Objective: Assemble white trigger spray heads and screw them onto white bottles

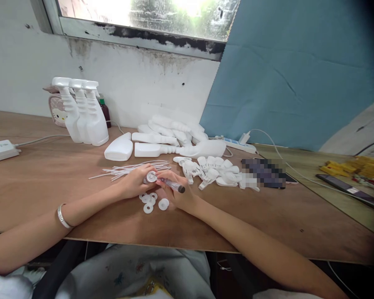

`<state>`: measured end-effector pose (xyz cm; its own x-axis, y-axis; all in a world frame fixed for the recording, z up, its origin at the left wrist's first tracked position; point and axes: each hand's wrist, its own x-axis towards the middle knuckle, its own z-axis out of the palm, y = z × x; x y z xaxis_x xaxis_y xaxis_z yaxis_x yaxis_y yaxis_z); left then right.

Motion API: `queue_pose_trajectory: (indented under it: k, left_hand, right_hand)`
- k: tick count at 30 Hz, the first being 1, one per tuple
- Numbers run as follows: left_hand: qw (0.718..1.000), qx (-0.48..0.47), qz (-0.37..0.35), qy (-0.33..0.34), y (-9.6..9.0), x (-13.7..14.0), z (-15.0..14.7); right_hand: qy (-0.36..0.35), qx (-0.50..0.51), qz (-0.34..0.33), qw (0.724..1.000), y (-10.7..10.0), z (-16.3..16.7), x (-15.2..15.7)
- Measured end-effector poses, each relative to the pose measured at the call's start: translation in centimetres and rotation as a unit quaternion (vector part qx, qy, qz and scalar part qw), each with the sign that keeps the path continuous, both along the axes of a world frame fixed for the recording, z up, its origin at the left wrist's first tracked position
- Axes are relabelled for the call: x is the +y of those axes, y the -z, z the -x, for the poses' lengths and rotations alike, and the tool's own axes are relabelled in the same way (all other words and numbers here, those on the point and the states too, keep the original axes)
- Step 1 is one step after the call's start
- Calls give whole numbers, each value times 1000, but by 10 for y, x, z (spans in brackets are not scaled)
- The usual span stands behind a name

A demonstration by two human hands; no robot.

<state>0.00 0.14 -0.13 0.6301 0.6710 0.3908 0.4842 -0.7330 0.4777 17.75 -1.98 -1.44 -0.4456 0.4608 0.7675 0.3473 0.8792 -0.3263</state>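
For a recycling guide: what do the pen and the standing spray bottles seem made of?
Pen, in the right hand: likely clear plastic, glossy, since its barrel looks see-through. Spray bottles: probably moulded plastic, satin white, judging by soft highlights and smooth curves.

Soft daylight, with glare at the window [162,18]
From where I stand, the panes burn out to white, while the table [81,199] is evenly lit, with faint shadows below the left hand [137,180]. Blocky pixels mask part of the phone [277,184]; the upper right corner sinks into black, and it's dim under the table.
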Motion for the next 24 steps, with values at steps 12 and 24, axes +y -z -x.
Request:
queue_pose_trajectory:
  k: [12, 24]
  left_hand:
    - [1000, -13, 14, 3, 0, 0, 1]
    - [997, -20, 71, 2, -2, -3, 1]
  right_hand:
    - [65, 40, 117, 990, -7, 0, 4]
    - [25, 149, 258, 954, 6, -2, 7]
